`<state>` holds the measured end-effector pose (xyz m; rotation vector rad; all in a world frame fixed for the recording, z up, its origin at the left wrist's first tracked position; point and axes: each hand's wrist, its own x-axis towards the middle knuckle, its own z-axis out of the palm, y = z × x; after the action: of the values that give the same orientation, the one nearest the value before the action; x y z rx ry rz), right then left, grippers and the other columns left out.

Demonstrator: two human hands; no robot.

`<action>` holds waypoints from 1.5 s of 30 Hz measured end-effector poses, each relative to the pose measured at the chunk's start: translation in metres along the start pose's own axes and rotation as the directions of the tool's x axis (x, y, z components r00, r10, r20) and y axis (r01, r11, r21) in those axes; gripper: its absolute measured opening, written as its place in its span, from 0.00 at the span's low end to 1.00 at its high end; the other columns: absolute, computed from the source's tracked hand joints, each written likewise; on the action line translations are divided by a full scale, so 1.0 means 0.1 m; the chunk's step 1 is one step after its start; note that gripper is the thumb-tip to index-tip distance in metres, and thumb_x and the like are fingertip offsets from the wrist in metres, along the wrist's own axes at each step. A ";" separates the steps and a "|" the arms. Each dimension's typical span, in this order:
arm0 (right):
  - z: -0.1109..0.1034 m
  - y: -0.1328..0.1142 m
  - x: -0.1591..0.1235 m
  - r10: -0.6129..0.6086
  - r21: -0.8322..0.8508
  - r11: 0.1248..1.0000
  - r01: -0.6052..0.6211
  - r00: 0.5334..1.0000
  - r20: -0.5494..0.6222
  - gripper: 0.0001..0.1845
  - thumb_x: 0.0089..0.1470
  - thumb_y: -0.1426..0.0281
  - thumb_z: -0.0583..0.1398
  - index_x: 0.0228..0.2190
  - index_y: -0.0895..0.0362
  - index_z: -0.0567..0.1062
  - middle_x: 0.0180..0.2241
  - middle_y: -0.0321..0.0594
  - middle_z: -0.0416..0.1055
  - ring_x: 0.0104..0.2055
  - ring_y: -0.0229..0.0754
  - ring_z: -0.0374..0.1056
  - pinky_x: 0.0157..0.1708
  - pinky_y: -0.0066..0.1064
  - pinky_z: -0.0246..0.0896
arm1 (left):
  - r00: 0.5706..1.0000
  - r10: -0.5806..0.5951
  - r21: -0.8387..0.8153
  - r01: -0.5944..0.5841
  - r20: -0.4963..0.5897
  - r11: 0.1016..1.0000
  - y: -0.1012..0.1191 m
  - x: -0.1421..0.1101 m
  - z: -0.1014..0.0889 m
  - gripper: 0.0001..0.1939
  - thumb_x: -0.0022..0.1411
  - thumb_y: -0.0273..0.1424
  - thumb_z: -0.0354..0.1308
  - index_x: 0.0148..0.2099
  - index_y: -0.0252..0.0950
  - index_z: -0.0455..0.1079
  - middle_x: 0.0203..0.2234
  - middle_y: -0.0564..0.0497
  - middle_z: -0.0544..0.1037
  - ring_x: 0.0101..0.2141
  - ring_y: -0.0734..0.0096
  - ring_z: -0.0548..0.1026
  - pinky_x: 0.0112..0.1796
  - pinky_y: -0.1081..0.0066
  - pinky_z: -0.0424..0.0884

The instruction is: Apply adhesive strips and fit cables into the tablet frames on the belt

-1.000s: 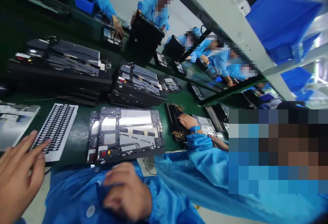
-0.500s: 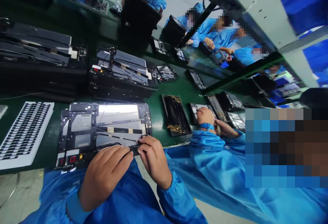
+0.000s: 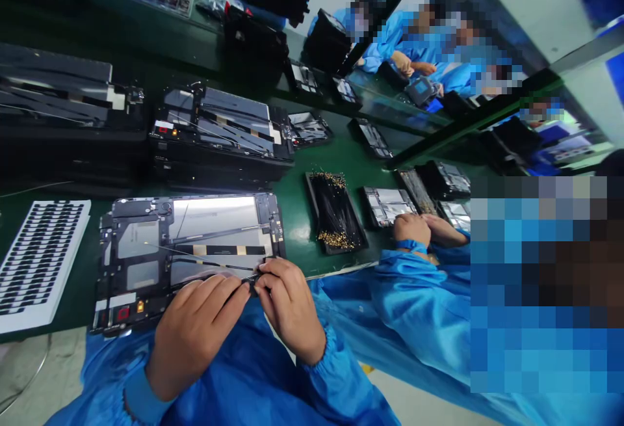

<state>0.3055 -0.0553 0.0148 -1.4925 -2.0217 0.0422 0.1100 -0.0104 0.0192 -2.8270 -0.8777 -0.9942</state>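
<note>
An opened tablet (image 3: 143,240) lies before me, its inner plates, black strips and thin cable (image 3: 188,253) uncovered. Over its near edge, my left hand (image 3: 197,325) is closed, with fingertips pressed together near the right corner. My right hand (image 3: 292,309) pinches right beside it at that corner, the two sets of fingertips almost touching. Something small and dark shows between them, mostly hidden by the fingers, so I cannot tell whether it is a separate part or the tablet's edge.
To the left lies a white sheet (image 3: 46,263) with rows of black strips. Behind are stacks of opened tablets (image 3: 219,162). A black tray (image 3: 336,211) of gold-tipped cables stands right. A co-worker's hands (image 3: 413,229) are by another tablet (image 3: 387,205); more people work across the bench.
The view has shifted slightly, so the tablet and sheet sit further left. My hands keep their pinch at the tablet's near right corner. A person opposite has lifted a black stack away from another.
</note>
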 end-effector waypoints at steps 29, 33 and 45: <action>0.07 0.25 -0.20 -0.212 -0.003 0.977 0.213 0.971 -0.110 0.19 0.60 0.78 0.62 0.53 0.59 0.74 0.47 0.50 0.76 0.56 0.49 0.71 0.53 0.45 0.75 | 0.998 0.028 0.106 -0.034 0.063 0.994 -0.01 0.09 -0.05 0.19 0.73 0.22 0.44 0.48 0.39 0.77 0.41 0.48 0.82 0.42 0.61 0.76 0.45 0.61 0.65; 0.16 0.31 -0.27 -0.236 0.003 0.971 0.240 0.957 -0.171 0.20 0.62 0.70 0.59 0.55 0.57 0.74 0.49 0.50 0.75 0.56 0.49 0.70 0.53 0.46 0.74 | 0.999 0.006 0.071 -0.009 0.045 0.997 0.00 0.09 -0.01 0.19 0.73 0.21 0.45 0.48 0.37 0.77 0.42 0.48 0.82 0.42 0.62 0.76 0.44 0.61 0.66; 0.09 0.19 -0.24 0.249 0.302 0.936 -0.179 0.945 -0.212 0.29 0.60 0.72 0.64 0.61 0.49 0.67 0.64 0.52 0.61 0.65 0.56 0.61 0.60 0.56 0.64 | 0.857 -0.513 0.148 0.515 -0.055 0.844 -0.36 -0.39 -0.48 0.41 0.67 0.45 0.58 0.75 0.46 0.45 0.73 0.45 0.49 0.67 0.36 0.57 0.64 0.37 0.58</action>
<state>0.3220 -0.0667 -0.0103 -1.4512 -1.5756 0.2131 0.0393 -0.0090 0.0291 -2.4905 -1.6905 -0.9193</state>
